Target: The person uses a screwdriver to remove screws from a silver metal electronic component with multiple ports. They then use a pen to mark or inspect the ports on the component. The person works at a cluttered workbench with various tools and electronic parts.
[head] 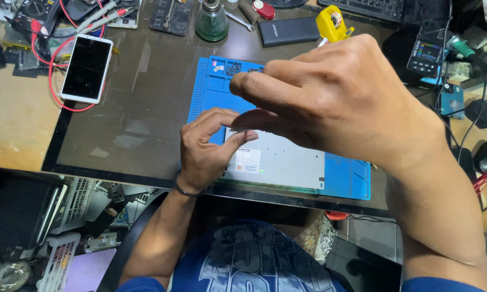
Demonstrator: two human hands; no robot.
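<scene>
The silver metal plate lies flat on the blue mat. The left hand steadies its near-left corner, fingers curled; the right hand hovers above, fingers narrow, contents hidden. Best kept pinned flat while working.

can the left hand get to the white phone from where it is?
Probably yes. The left hand rests on the silver panel on the blue mat. The white phone lies face up to its left, with only bare dark desktop between them; a red cable loops around the phone.
</scene>
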